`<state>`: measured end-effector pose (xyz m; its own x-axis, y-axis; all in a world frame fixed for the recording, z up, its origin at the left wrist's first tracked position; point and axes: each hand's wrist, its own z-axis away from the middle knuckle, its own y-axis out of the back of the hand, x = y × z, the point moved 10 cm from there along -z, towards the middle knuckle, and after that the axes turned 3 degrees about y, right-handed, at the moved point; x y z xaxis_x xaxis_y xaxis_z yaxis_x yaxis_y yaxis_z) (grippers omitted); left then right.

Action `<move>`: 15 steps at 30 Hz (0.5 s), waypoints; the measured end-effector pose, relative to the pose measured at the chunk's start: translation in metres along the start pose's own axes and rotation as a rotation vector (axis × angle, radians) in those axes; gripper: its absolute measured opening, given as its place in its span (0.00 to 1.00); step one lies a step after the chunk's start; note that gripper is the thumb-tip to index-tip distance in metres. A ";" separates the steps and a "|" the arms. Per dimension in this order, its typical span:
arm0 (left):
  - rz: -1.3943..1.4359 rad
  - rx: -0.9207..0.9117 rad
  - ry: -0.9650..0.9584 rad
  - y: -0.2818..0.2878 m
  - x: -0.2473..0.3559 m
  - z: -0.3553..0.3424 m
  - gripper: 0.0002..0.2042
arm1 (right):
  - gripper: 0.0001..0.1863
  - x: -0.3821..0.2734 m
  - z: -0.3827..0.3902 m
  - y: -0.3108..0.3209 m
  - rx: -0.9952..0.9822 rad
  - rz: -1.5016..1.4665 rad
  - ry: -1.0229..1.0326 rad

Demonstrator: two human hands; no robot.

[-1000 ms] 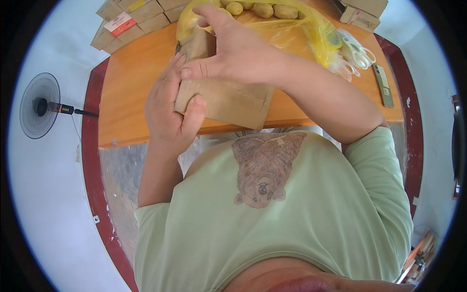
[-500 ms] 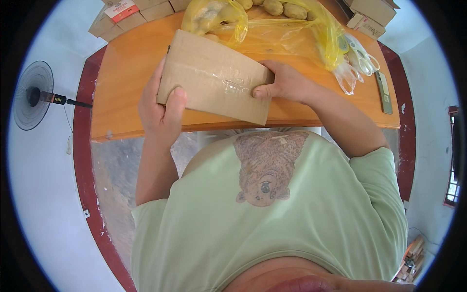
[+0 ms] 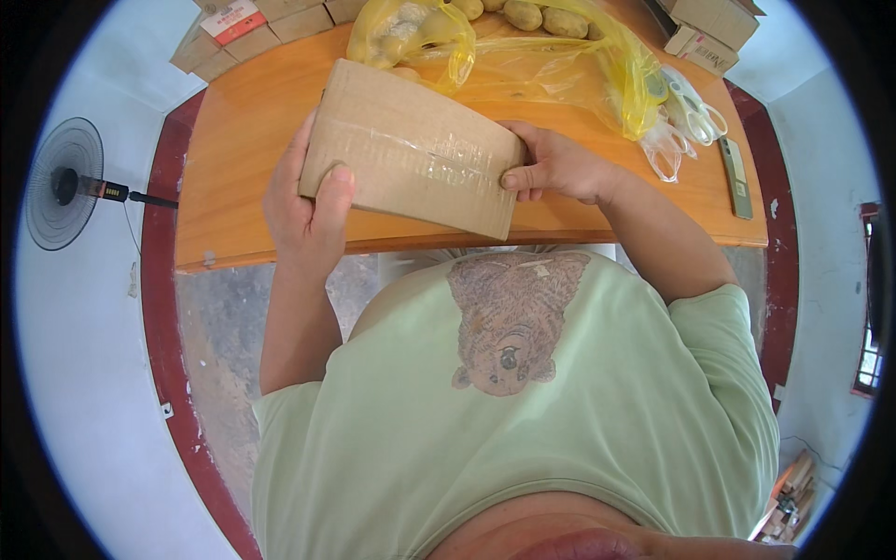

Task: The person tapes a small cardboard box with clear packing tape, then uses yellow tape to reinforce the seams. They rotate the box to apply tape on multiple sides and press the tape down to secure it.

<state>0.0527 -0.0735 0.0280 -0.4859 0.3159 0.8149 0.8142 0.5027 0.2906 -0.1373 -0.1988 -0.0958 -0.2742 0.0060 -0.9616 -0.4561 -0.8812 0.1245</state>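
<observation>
A brown cardboard box point(image 3: 406, 140) is held at a slant over the near part of the wooden table point(image 3: 224, 224), a taped face upward. My left hand point(image 3: 308, 205) grips its left end, with the thumb lying over the top face at the lower corner. At the other end my right hand point(image 3: 555, 168) is closed round the edge, its thumb on the top and some fingers curled below. Just beyond the box lies a thin yellow plastic bag point(image 3: 411, 37), with potatoes point(image 3: 565, 21) in and beside it at the back.
Several small cardboard boxes point(image 3: 289, 23) sit at the back left, more cardboard boxes point(image 3: 709, 33) at the back right. White scissors point(image 3: 700, 112) and a flat grey-green object point(image 3: 735, 182) lie on the right. A fan point(image 3: 65, 182) stands left of the table.
A second ago my right hand reached across the top of the box; it has since moved to the right end, and the box has turned to show its taped face.
</observation>
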 end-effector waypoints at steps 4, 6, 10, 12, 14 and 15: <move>0.015 0.010 -0.007 0.000 0.000 0.001 0.24 | 0.37 0.007 0.000 -0.002 -0.084 -0.089 0.092; 0.035 0.021 0.007 0.000 -0.002 0.002 0.24 | 0.36 0.006 0.002 -0.002 -0.077 -0.113 0.088; 0.027 0.011 0.014 0.000 0.000 0.001 0.24 | 0.34 0.003 0.002 -0.001 0.020 -0.093 0.032; 0.016 0.008 0.008 0.000 0.001 0.001 0.24 | 0.32 0.004 0.002 0.002 0.048 -0.095 0.037; 0.002 0.016 0.023 0.001 0.001 0.003 0.24 | 0.29 0.004 0.004 0.006 0.067 -0.102 0.045; 0.009 0.025 0.030 0.002 0.000 0.004 0.24 | 0.28 0.004 0.005 0.007 0.075 -0.115 0.036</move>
<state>0.0530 -0.0695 0.0266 -0.4684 0.2970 0.8321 0.8102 0.5201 0.2703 -0.1455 -0.2032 -0.0974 -0.1869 0.0865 -0.9786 -0.5450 -0.8379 0.0300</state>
